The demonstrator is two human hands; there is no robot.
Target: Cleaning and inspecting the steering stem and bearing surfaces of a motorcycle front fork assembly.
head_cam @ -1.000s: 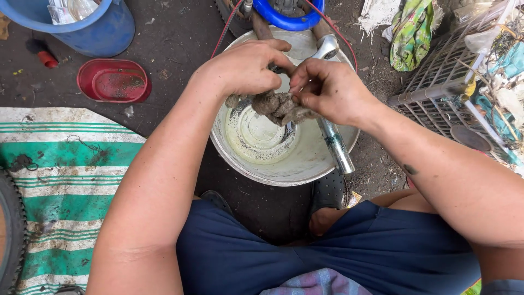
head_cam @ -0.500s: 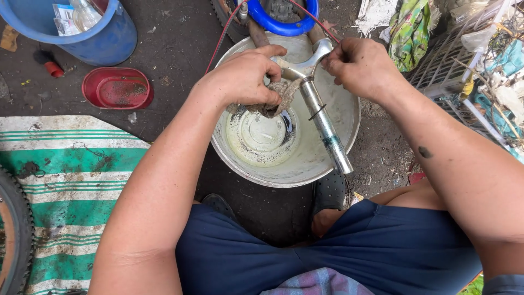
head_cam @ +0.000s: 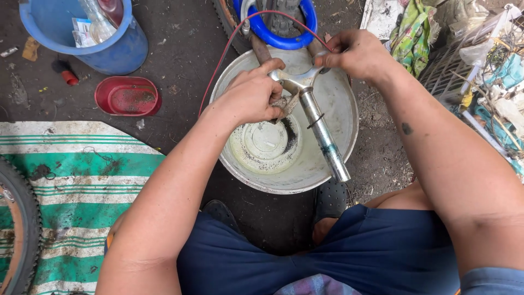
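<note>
A silver metal tube with a forked top, a bicycle fork point(head_cam: 322, 131), lies slanted over a white metal basin point(head_cam: 333, 93) holding a little pale liquid and dark grit. My left hand point(head_cam: 254, 93) presses a dirty grey rag point(head_cam: 285, 105) against the fork's crown. My right hand point(head_cam: 357, 54) grips the fork's upper end at the basin's far rim. The tube's lower end points toward my knees.
A blue bucket point(head_cam: 93, 38) with bottles stands top left, a red shallow dish point(head_cam: 126, 96) beside it. A green-and-white striped mat point(head_cam: 71, 186) and a tyre point(head_cam: 16, 218) lie left. A blue ring point(head_cam: 278, 27) and red cable are beyond the basin; wire crate and clutter at right.
Both hands had been together on the rag over the basin; the right hand moved up to the fork's top end, and the left now rubs the rag at the crown.
</note>
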